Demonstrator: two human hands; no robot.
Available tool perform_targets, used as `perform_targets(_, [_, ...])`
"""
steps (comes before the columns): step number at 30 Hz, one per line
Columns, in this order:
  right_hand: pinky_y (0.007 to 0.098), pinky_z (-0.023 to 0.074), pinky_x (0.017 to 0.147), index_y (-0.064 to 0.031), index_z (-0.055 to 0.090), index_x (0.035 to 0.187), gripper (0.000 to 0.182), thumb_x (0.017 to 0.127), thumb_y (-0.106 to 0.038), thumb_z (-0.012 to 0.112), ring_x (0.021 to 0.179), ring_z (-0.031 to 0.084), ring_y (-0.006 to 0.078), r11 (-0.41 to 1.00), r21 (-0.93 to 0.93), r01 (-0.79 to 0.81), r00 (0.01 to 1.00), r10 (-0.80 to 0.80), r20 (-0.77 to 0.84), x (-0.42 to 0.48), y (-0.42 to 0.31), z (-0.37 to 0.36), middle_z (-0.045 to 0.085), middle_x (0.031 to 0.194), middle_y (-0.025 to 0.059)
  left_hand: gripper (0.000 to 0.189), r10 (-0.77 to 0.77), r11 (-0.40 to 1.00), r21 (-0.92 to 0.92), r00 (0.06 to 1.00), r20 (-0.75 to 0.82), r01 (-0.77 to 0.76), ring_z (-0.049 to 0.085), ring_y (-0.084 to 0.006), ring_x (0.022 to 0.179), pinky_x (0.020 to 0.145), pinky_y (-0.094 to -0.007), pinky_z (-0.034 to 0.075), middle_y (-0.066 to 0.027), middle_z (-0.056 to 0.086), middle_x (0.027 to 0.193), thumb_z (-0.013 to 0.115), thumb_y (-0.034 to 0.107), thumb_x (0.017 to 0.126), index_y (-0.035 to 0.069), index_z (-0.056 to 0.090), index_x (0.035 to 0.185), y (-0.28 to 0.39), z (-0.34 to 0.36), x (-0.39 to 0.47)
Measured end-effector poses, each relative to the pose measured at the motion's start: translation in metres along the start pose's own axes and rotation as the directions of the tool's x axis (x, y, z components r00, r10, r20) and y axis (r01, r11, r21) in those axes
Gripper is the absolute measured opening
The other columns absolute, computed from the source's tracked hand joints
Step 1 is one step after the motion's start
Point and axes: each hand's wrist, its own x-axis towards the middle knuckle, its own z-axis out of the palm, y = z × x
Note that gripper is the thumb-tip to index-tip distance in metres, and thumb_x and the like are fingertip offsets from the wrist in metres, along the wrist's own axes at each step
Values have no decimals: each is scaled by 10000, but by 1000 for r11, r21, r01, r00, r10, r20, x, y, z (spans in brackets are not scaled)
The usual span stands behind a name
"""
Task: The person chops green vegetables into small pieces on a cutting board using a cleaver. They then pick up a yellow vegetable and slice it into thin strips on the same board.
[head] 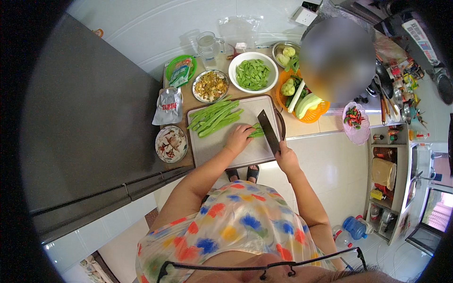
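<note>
My right hand (287, 160) grips the handle of a broad kitchen cleaver (269, 133), its dark blade standing near the right side of the cutting board (216, 148). With my left hand (240, 138) I press down a few green bean pods (257, 130), whose ends stick out just left of the blade. A pile of long, flat green beans (216, 118) lies across the upper left of the board. Behind the board, cut green bean pieces (252, 75) fill the middle of a white bowl (231, 82).
Around the board stand a plate of cooked food (211, 86), a patterned bowl (171, 144), a silver pouch (169, 106), a glass pitcher (208, 46) and an orange basket (313, 116) of vegetables. A pink dish (357, 136) holds chopped chillies. The grey refrigerator (92, 106) rises at left.
</note>
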Motion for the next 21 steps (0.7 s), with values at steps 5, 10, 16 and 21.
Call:
perform_targets(5, [554, 493, 724, -44, 464, 1112, 328, 811, -115, 570, 804, 617, 472, 988, 113, -100, 995, 101, 3, -7, 10, 1, 628, 848, 307, 431, 9, 999, 42, 1000, 1, -9, 510, -298, 1129, 973, -405, 431, -80, 554, 1194, 715, 105, 744, 87, 604, 1159, 9, -10, -1])
perform_targets(10, [553, 489, 745, -35, 467, 1111, 329, 809, -114, 571, 814, 613, 477, 979, 102, -177, 984, 173, 49, -12, 7, -3, 626, 854, 313, 387, 16, 998, 61, 999, -40, -13, 517, -287, 1130, 970, -402, 433, -72, 567, 1186, 699, 119, 767, 87, 616, 1144, 13, -8, -6])
perform_targets(16, [519, 511, 662, -14, 476, 1052, 268, 822, -103, 581, 731, 626, 447, 995, 89, -38, 998, 43, -45, -19, 14, 8, 631, 799, 285, 263, 32, 999, 40, 994, -107, -28, 539, -276, 1092, 943, -390, 450, -63, 589, 1145, 678, 108, 785, 77, 666, 1046, 6, 4, -10])
perform_targets(21, [359, 486, 456, -5, 497, 1029, 203, 861, -71, 591, 483, 586, 233, 825, 511, -240, 971, 206, 122, -20, 2, -11, 600, 667, 145, 238, 73, 997, 47, 984, -163, -66, 557, -255, 1056, 910, -367, 472, -47, 602, 1123, 662, 105, 797, 74, 672, 1032, 1, 7, -13])
